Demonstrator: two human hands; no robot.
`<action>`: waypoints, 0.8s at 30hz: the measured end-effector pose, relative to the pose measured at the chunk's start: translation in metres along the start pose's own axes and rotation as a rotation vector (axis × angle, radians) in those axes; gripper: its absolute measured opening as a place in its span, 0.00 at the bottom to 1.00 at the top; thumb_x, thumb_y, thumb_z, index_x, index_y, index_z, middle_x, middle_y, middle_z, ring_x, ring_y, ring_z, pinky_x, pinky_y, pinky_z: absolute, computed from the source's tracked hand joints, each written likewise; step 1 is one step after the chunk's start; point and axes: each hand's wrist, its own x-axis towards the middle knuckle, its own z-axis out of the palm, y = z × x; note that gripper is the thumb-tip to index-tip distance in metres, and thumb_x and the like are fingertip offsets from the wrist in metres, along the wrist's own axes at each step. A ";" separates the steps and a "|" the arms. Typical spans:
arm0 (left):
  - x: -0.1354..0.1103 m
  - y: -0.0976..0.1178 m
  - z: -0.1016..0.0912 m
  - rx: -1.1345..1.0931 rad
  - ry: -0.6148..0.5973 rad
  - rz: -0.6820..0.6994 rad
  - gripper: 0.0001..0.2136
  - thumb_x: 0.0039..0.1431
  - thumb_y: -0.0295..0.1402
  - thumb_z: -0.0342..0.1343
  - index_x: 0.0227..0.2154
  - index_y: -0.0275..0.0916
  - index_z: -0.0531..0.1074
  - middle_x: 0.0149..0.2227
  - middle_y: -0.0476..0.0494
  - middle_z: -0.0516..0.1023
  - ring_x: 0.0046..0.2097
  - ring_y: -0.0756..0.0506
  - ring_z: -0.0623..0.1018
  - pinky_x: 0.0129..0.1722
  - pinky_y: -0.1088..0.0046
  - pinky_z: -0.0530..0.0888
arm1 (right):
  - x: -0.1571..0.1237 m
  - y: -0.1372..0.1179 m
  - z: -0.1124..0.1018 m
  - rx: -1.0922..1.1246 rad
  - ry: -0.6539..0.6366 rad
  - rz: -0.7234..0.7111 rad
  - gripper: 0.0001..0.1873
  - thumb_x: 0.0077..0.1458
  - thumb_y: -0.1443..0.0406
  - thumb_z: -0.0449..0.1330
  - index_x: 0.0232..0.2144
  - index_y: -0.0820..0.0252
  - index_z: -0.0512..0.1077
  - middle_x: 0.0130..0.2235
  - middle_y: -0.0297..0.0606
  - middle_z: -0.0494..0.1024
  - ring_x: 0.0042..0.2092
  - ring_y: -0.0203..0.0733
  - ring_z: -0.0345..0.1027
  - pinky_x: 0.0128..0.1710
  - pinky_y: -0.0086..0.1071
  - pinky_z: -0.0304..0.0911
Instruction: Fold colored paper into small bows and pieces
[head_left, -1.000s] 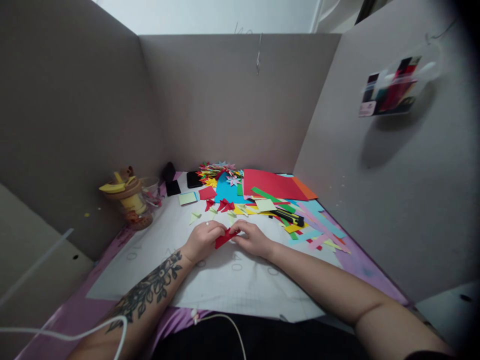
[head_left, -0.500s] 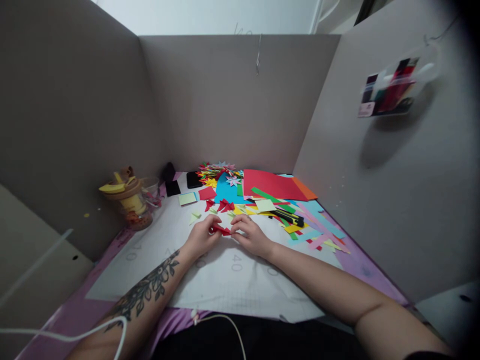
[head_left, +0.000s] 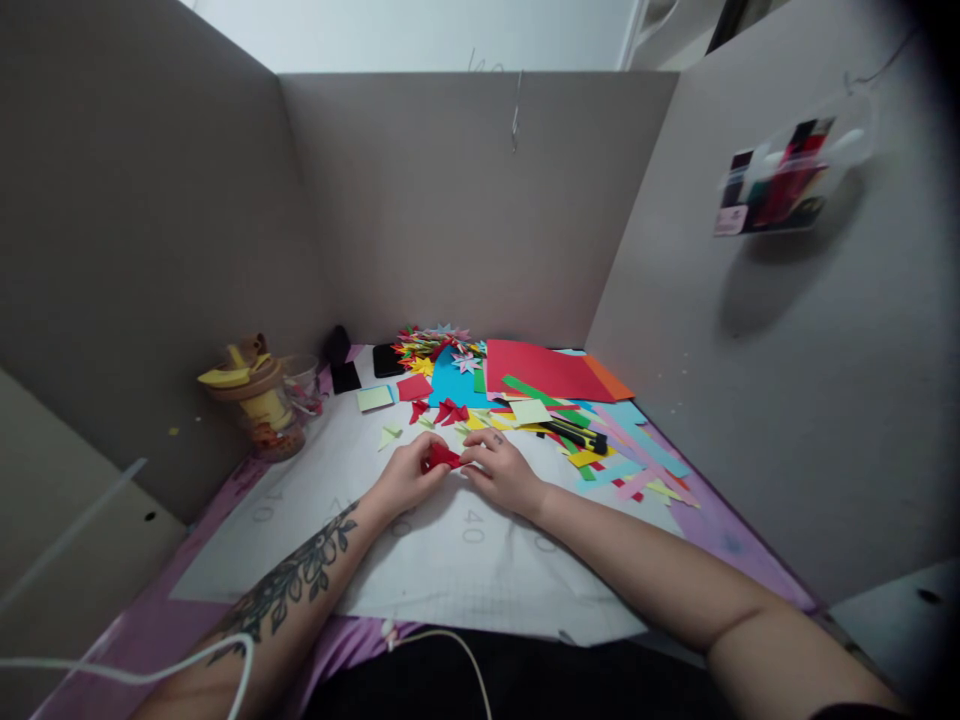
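Between my two hands is a small folded piece of red paper [head_left: 444, 456]. My left hand [head_left: 409, 472] pinches its left side, and the fingers of my right hand [head_left: 501, 472] are closed on its right end. Fingers cover part of the paper, so its full shape is hidden. Just beyond my hands lie folded red paper pieces [head_left: 451, 411] and pale green folded pieces [head_left: 389, 436]. A black and yellow utility knife [head_left: 576, 435] rests on paper strips to the right of my right hand.
Folded paper stars [head_left: 442, 345] are heaped at the back, beside red paper sheets [head_left: 544, 370]. Coloured strips [head_left: 637, 450] spread to the right. A lidded cup [head_left: 262, 405] stands at the left. Grey partitions [head_left: 480, 200] enclose the table; a clear container [head_left: 802, 170] hangs on the right one.
The red paper has turned in my fingers and shows a broader face now. My hands have stayed in nearly the same place.
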 end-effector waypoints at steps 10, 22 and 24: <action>-0.001 -0.001 0.001 0.000 -0.049 0.009 0.07 0.52 0.29 0.52 0.36 0.38 0.67 0.32 0.50 0.73 0.30 0.51 0.71 0.31 0.77 0.67 | 0.001 0.001 0.003 0.064 -0.009 0.006 0.04 0.52 0.71 0.55 0.31 0.58 0.69 0.39 0.41 0.70 0.43 0.43 0.63 0.44 0.40 0.61; -0.002 -0.003 0.002 0.061 -0.040 0.050 0.11 0.48 0.24 0.51 0.37 0.38 0.67 0.32 0.49 0.74 0.31 0.51 0.72 0.33 0.76 0.68 | 0.000 -0.004 0.006 0.210 -0.045 0.170 0.09 0.47 0.73 0.55 0.33 0.58 0.66 0.32 0.35 0.71 0.34 0.37 0.65 0.36 0.31 0.62; -0.002 -0.001 0.002 0.045 -0.060 0.048 0.11 0.48 0.24 0.52 0.37 0.39 0.66 0.32 0.50 0.74 0.31 0.51 0.72 0.33 0.75 0.69 | 0.000 -0.004 0.007 0.205 -0.046 0.166 0.09 0.48 0.74 0.54 0.33 0.58 0.65 0.31 0.34 0.70 0.34 0.37 0.64 0.35 0.30 0.62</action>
